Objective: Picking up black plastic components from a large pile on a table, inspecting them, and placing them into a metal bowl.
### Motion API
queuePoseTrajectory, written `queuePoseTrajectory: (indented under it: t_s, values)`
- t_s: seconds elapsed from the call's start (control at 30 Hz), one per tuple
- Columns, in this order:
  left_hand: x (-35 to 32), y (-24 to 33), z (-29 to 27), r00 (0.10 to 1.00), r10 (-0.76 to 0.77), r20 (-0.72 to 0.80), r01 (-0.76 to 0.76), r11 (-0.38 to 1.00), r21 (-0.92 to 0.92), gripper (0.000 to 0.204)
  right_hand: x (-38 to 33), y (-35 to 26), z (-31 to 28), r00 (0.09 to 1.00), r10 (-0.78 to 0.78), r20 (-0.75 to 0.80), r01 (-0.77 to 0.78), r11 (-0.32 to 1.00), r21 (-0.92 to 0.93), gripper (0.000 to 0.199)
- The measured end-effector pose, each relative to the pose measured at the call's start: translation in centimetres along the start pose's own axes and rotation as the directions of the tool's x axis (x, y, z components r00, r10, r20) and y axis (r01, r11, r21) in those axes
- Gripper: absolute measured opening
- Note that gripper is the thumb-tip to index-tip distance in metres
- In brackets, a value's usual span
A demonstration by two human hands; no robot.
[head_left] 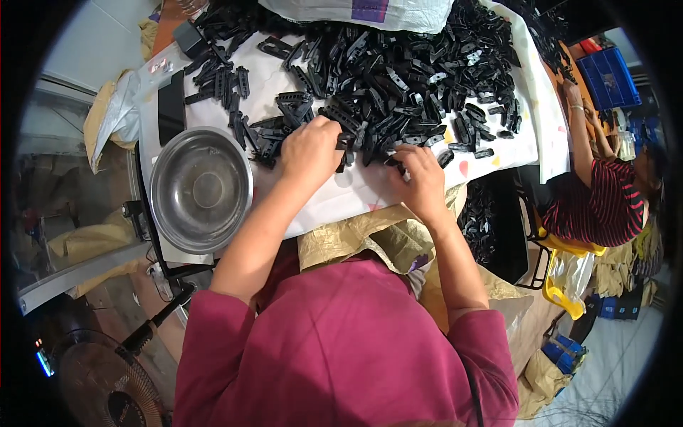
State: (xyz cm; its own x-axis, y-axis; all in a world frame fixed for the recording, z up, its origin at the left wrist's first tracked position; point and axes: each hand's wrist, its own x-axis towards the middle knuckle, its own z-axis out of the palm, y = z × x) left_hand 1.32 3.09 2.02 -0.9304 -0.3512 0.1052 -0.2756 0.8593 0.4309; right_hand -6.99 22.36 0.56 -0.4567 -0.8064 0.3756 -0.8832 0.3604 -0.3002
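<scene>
A large heap of small black plastic parts [384, 78] covers the white tablecloth [338, 199] in front of me. At its near edge my left hand [307, 153] is curled, its fingers closed on a black plastic part [346, 148]. To the right, my right hand [421, 181] bends its thumb and fingers round another small dark part [395, 165], mostly hidden by the fingertips. The two hands are apart. Longer, slotted black pieces [295, 107] lie beyond and left of my left hand.
A round metal bowl [201, 191] stands on the table's left side, with a black phone-like slab [171, 107] behind it. A white sack [366, 14] sits at the back. A dark bin of parts [491, 220] is at lower right. Another person [597, 192] works on the right; a fan [107, 377] stands lower left.
</scene>
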Motion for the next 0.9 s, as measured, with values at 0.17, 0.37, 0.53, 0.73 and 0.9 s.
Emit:
queuePoseTrajectory:
  t_s: [0.17, 0.37, 0.53, 0.73, 0.9]
  values:
    - [-0.1, 0.8, -1.0, 0.984, -0.178, 0.025, 0.175, 0.915, -0.363, 0.025, 0.1, -1.1, 0.0, 0.803, 0.552, 0.224, -0.326, 0.092, 0.941, 0.019]
    - [-0.9, 1.8, -0.9, 0.968, -0.211, 0.138, 0.207, 0.352, -0.913, 0.026, 1.4, -4.1, -1.9, 0.77, 0.515, 0.376, -0.259, -0.286, 0.923, 0.023]
    - [-1.1, 3.6, -2.0, 0.86, -0.392, 0.328, 0.312, -0.107, -0.944, 0.026, 2.0, -5.9, -2.0, 0.823, 0.543, 0.17, -0.154, -0.076, 0.985, 0.022]
    - [-2.5, 4.2, -2.3, 0.938, -0.283, 0.198, 0.113, -0.29, -0.95, 0.027, 2.0, -6.7, -2.0, 0.906, 0.349, -0.24, -0.086, 0.707, 0.702, 0.022]
    - [-3.7, 4.6, -2.5, 0.979, -0.201, -0.022, -0.065, -0.207, -0.976, 0.033, 2.9, -7.3, -3.9, 0.909, 0.206, -0.361, 0.035, 0.828, 0.559, 0.022]
